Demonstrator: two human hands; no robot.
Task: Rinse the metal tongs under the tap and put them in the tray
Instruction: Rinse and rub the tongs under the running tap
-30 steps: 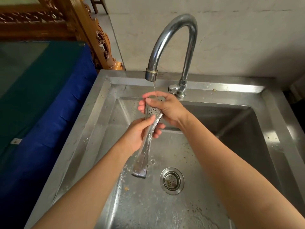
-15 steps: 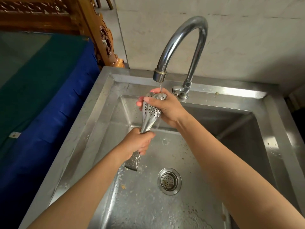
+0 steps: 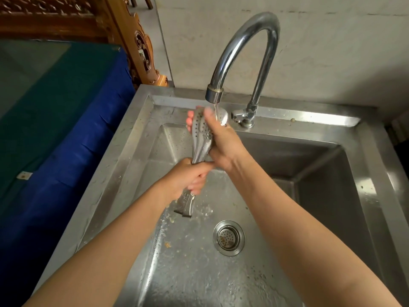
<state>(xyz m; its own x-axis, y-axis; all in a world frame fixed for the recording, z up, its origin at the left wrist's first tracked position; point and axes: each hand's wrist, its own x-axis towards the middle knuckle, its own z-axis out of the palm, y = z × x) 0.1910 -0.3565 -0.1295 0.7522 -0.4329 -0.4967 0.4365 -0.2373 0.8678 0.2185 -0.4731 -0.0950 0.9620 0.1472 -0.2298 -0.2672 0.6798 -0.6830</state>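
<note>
Centre frame, under tap (image 3: 243, 52): left hand (image 3: 188, 178) fingers grip tongs (image 3: 202, 138) mid-handle, right hand (image 3: 223, 142) fingers wrap perforated head; water running over sink (image 3: 141, 134).

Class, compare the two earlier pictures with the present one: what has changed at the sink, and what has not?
The left hand has slid down the metal tongs toward their hinge end and now grips the handle in a fist. The perforated head sits closer under the tap spout. Unchanged: the right hand holds the head, water runs, the tongs stay over the sink.
</note>
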